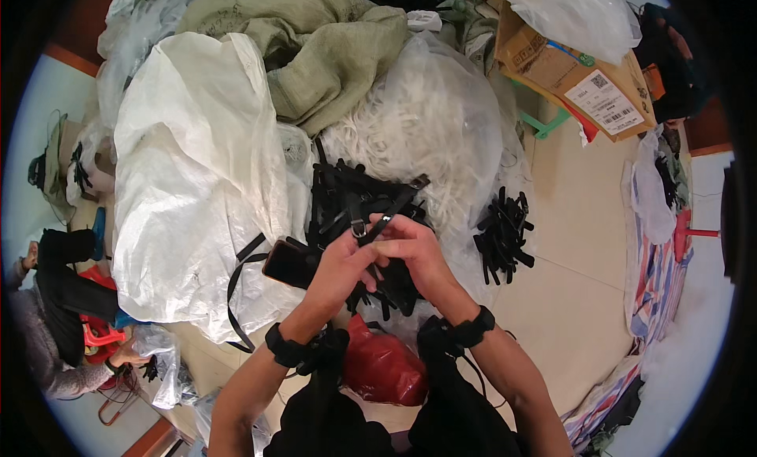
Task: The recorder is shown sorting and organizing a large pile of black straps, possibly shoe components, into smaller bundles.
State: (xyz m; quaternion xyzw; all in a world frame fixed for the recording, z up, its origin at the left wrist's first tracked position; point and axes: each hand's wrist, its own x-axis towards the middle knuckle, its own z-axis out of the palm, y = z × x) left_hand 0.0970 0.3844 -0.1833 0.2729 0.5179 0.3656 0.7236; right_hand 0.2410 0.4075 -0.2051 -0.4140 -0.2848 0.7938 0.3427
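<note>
My left hand and my right hand meet in front of me, both closed on a black strap with metal buckles. The strap runs up and to the right from my fingers; its lower part is hidden by them. Just beyond my hands lies a heap of similar black straps. Left of my left hand rests a dark-screened phone, with a long loose black strap beside it. Each of my wrists wears a black band.
A large white woven sack lies at left, and a clear bag of whitish strips stands beyond the heap. A small pile of black straps is at right. Between my knees sits a red plastic bag. Another person sits far left; a cardboard box is back right.
</note>
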